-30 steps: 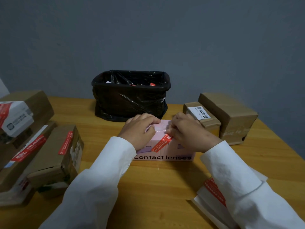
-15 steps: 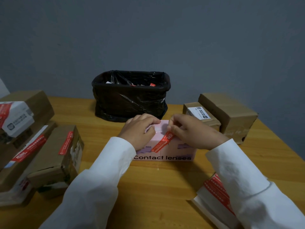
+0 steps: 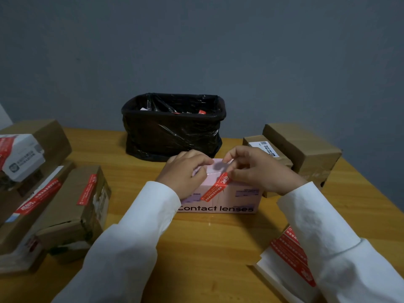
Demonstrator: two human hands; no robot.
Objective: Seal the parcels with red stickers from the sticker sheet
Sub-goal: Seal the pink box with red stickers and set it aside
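Black-lined bin (image 3: 172, 130) behind pink parcel (image 3: 220, 193).

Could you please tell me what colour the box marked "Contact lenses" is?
Pale pink cardboard box, seen in the head view.

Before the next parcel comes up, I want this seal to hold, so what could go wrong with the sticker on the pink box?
1. The red sticker runs slanted over the top front edge of the pink box; pressed down like that, it may seal crooked or crease at the fold.
2. The right hand pinches the sticker's upper end, so that end may lift again if released unpressed.
3. The right sleeve lies over the sticker sheet and could drag it.
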